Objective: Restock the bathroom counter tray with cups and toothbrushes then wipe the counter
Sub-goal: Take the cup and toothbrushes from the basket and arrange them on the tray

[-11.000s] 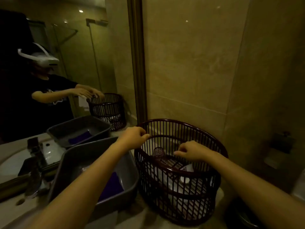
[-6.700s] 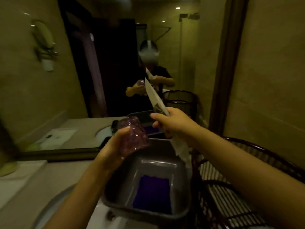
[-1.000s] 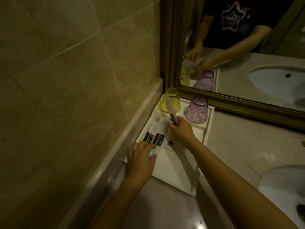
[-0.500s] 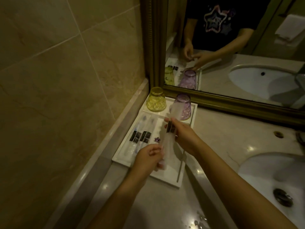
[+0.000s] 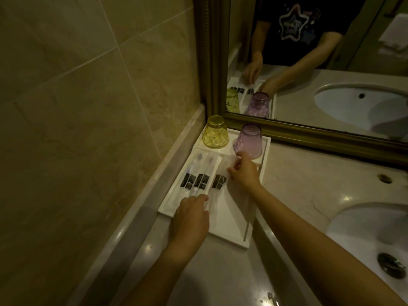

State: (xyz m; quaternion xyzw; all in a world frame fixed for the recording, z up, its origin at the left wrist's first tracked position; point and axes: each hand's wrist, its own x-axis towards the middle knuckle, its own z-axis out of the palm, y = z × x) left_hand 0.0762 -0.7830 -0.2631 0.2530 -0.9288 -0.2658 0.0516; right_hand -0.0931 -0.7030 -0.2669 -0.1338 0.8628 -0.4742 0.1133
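A white tray [image 5: 234,219] lies on the counter in the corner by the mirror. At its far end a yellow cup [image 5: 215,135] and a purple cup [image 5: 249,141] stand upside down. Two wrapped toothbrushes [image 5: 194,180] lie side by side along the tray's left side. A third wrapped toothbrush [image 5: 218,181] lies flat beside them. My left hand [image 5: 192,219] holds its near end against the tray. My right hand [image 5: 245,173] pinches the wrapper's far end, just in front of the purple cup.
The marble counter [image 5: 298,184] runs right to a white sink basin [image 5: 371,230] with a metal drain [image 5: 389,265]. A gold-framed mirror [image 5: 331,62] stands behind the tray. A tiled wall [image 5: 88,107] with a raised ledge closes the left side.
The wrapped toothbrush, held up over the tray half a second ago, now lies flat next to the other two. Both hands have come down with it.
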